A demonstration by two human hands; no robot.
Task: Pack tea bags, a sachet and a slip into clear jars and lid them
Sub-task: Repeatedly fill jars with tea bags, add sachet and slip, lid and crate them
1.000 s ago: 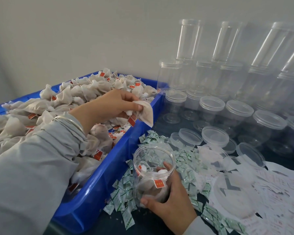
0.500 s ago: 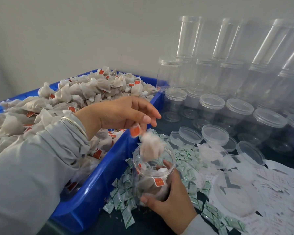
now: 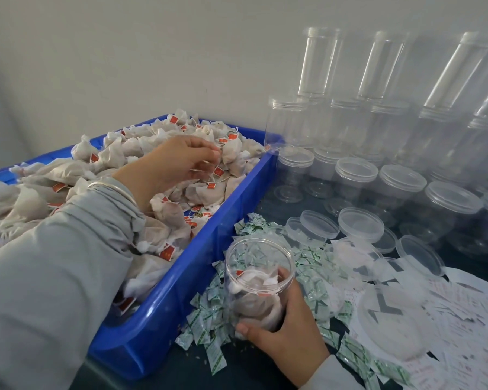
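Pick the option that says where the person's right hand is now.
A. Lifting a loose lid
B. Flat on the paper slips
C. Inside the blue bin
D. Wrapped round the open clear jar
D: the right hand grips the open jar low on its side, beside the blue bin.

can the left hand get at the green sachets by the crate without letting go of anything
Probably yes. The left hand hovers over the tea bags in the blue crate, apparently holding nothing, and the sachets lie uncovered just past its low wall.
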